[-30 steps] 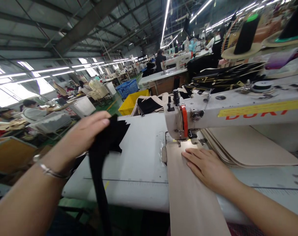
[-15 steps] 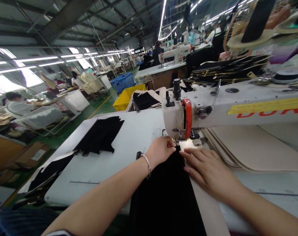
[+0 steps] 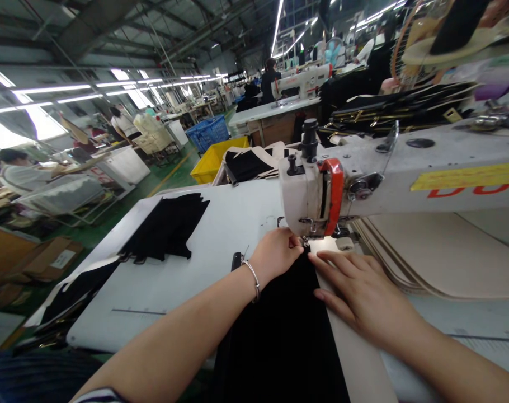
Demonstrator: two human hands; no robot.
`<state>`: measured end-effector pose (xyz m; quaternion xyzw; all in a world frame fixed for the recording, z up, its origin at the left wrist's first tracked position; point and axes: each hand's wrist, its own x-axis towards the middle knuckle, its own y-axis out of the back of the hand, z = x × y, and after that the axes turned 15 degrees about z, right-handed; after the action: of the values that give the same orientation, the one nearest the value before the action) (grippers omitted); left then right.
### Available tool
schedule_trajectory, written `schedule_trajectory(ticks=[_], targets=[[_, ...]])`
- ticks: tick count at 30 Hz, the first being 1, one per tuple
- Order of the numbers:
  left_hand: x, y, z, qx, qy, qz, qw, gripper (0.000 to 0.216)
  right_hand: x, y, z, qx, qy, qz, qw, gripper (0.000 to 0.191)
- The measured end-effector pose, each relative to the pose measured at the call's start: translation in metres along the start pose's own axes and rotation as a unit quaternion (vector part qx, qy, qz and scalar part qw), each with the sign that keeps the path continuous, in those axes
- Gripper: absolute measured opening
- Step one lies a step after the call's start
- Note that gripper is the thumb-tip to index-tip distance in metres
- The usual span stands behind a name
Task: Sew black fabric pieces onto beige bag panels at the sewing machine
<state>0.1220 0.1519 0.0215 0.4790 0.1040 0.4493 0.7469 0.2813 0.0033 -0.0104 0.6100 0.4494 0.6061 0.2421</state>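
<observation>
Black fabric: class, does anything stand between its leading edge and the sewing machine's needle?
Nothing visible does. The black fabric reaches the needle area, with the left hand at its tip and the right hand flat beside it.

The sewing machine head [image 3: 309, 196] stands mid-worktop [image 3: 221, 240], with the fabric strip [image 3: 279, 336] running from under it toward the person. The left hand [image 3: 275, 254] sits at the strip's left edge and the right hand [image 3: 355, 291] just beside it, on the right. A pile of cut pieces [image 3: 166, 226] lies well left; stacked panels [image 3: 447, 257] lie right, beneath the machine arm.
</observation>
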Motion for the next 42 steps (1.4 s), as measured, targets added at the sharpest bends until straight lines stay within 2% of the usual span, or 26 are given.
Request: schedule_trajectory(ticks=[7,11,14,16,18,21,29,33,35,38,40,42], targets=[[-0.002,-0.003,0.005,0.027,0.016,0.013,0.999,0.011,0.001,0.0,-0.001,-0.006,-0.002,0.005,1.0,0.053],[-0.005,-0.003,0.006,0.046,-0.006,0.034,0.998,0.009,0.0,0.0,0.0,-0.008,0.003,0.005,1.0,0.054],[-0.02,0.005,0.006,0.054,-0.076,0.042,0.995,0.01,-0.002,0.001,0.002,0.003,0.011,0.009,1.0,0.051],[-0.034,0.012,0.006,0.052,-0.152,0.013,0.987,0.017,-0.002,0.001,0.003,0.01,0.014,0.014,1.0,0.048],[-0.045,0.017,0.005,0.052,-0.197,-0.022,0.979,0.026,-0.002,0.001,0.002,0.012,0.011,0.019,1.0,0.046],[-0.052,0.018,0.003,0.065,-0.198,-0.034,0.977,0.033,0.0,0.001,0.0,0.009,-0.005,0.023,1.0,0.045],[-0.049,0.01,-0.005,0.061,-0.202,-0.032,0.977,0.033,0.002,-0.001,0.001,0.005,-0.007,0.021,1.0,0.047],[-0.05,0.021,-0.001,0.06,-0.187,-0.059,0.979,0.036,-0.003,0.003,-0.006,0.005,-0.001,0.035,0.999,0.044],[-0.066,0.036,0.006,0.044,-0.2,-0.102,0.974,0.042,-0.018,0.011,-0.018,0.008,0.018,0.044,0.999,0.04],[-0.109,0.059,0.021,0.0,-0.259,-0.183,0.948,0.06,-0.053,0.028,-0.043,0.014,0.074,0.081,0.994,0.041],[-0.139,0.068,0.029,0.0,-0.298,-0.209,0.932,0.054,-0.077,0.041,-0.058,0.016,0.103,0.099,0.99,0.041],[-0.162,0.069,0.033,0.027,-0.321,-0.195,0.926,0.04,-0.094,0.052,-0.069,0.027,0.107,0.096,0.989,0.042]])
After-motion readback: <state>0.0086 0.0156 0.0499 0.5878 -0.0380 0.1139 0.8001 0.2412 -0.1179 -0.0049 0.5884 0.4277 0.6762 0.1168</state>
